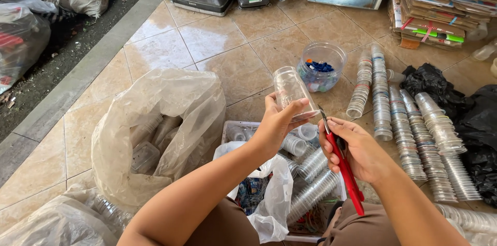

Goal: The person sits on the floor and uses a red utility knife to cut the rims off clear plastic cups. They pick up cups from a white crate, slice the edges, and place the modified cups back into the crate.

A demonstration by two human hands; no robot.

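My left hand [277, 121] grips a clear plastic cup [291, 90] by its rim, mouth toward me and base pointing away. My right hand [357, 150] holds red-handled cutting pliers [342, 165], their metal tip touching the cup's rim. Below both hands stands a white crate [233, 127] filled with stacked clear cups, with a small white plastic bag [274, 194] lying partly over it.
A large clear bag [160, 121] of plastic containers sits at left. A clear jar [322, 66] with blue caps stands ahead. Rows of stacked cups [409, 132] lie on the tiled floor at right, beside black bags [479, 137]. Flattened cardboard [440, 2] is piled at the back right.
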